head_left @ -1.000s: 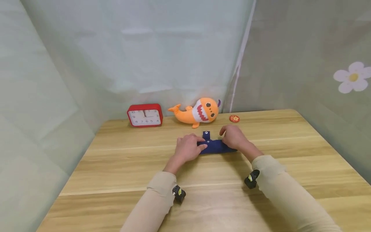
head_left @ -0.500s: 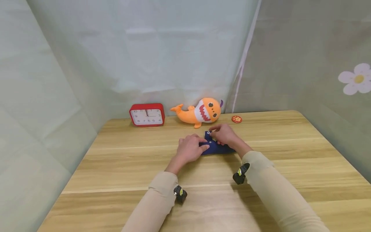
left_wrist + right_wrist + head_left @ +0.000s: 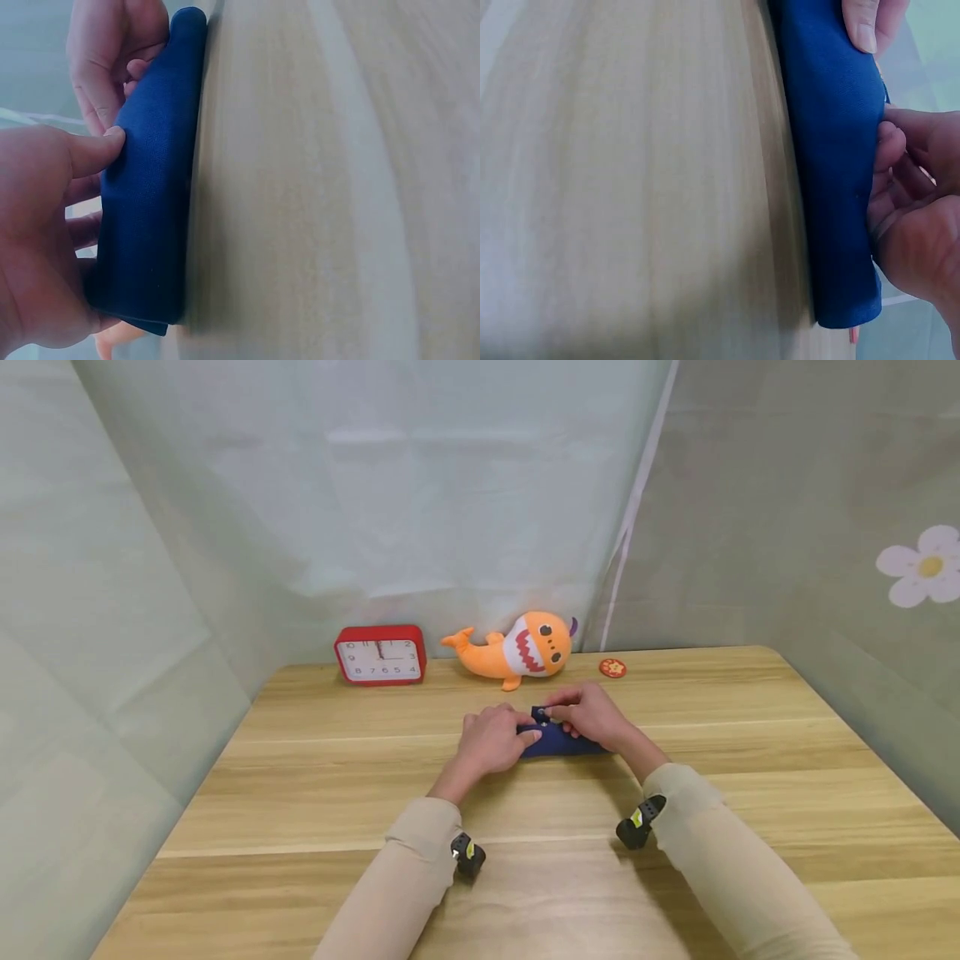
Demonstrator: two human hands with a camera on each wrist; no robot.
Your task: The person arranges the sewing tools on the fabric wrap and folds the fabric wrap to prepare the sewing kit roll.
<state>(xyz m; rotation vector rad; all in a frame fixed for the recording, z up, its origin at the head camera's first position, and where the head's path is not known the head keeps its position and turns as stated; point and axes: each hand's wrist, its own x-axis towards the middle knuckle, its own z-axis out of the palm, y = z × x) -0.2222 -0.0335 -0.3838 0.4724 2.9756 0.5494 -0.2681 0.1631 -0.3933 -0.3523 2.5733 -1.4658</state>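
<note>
A dark blue rolled fabric pouch point(image 3: 564, 745) lies lengthwise across the middle of the table in the head view. From its far side rises a short strap point(image 3: 537, 712) with a metal snap. My left hand point(image 3: 489, 742) grips the pouch's left part; the left wrist view has the thumb on the front of the roll point(image 3: 154, 195) and fingers behind it. With thumb and forefinger, my right hand point(image 3: 595, 714) pinches the strap close to a second snap on the roll. In the right wrist view the roll point(image 3: 836, 172) hides the strap, and the curled right fingers sit along its far side.
Behind the pouch lies an orange plush shark point(image 3: 517, 652), with a red clock point(image 3: 381, 656) to its left and a small round red piece point(image 3: 612, 668) to its right. Grey-green curtains point(image 3: 480, 510) hang at the table's back edge.
My right hand has moved left from the pouch's right part to the strap and pinches it. The strap now leans lower toward the roll. My left hand stays in place.
</note>
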